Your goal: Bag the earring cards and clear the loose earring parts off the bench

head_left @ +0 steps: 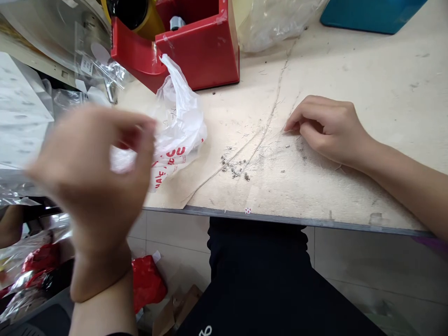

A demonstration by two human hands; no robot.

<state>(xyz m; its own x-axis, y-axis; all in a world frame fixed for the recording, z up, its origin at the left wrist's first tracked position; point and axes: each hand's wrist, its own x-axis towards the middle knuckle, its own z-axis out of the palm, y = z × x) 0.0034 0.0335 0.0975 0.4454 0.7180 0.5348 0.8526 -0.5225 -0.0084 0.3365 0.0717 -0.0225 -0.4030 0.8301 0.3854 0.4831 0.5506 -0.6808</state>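
My left hand [94,163] is raised at the left, blurred, in front of a white plastic bag [187,112] with red print. Its thumb and forefinger come together in a pinch; whatever may be between them cannot be made out. My right hand [325,126] rests on the pale table [350,196], fingers curled and fingertips together near some thin pins; anything between the tips is too small to tell. Between the hands lies a loose pile of small metallic pieces [234,168], with fine pins scattered behind and to the right of it.
A red tape dispenser [203,51] stands at the back left, beside a clear plastic bag [273,23]. A teal object [371,14] is at the back right. Clear packets [101,65] crowd the left side. The table's front edge [280,219] runs above my lap.
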